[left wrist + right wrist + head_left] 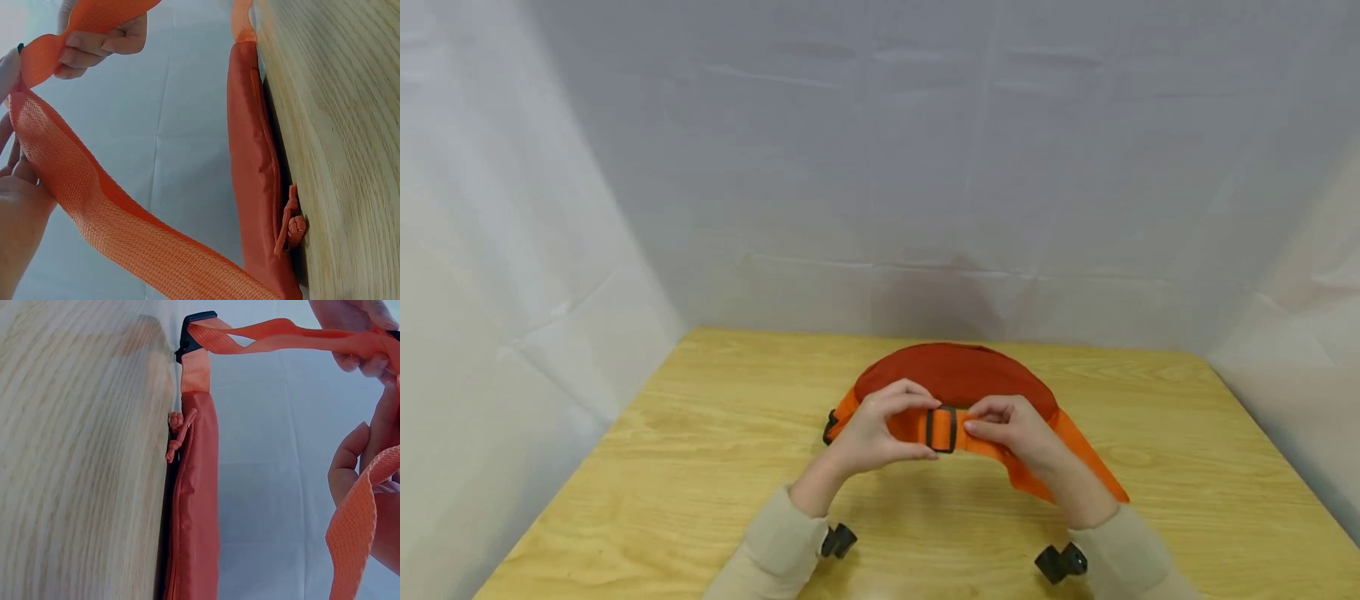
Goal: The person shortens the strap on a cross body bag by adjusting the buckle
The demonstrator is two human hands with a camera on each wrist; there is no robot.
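A rust-red waist pack [955, 375] lies on the table beyond both hands, with its orange webbing strap [987, 447] looped toward me. My left hand [872, 433] holds the black strap slider [953, 431], index finger at its top edge and thumb at its bottom. Just right of the slider, my right hand [1018, 429] pinches the webbing between thumb and fingers. A black side-release buckle [190, 337] joins the strap to one end of the pack in the right wrist view. Knotted cord zipper pulls [290, 219] hang at the pack's side in the left wrist view.
The wooden table [700, 467] carries the pack near its far edge. White sheeting [925, 167] rises behind the table and along both sides. Black camera mounts [839, 541] stick out inward from both wrists, low over the tabletop.
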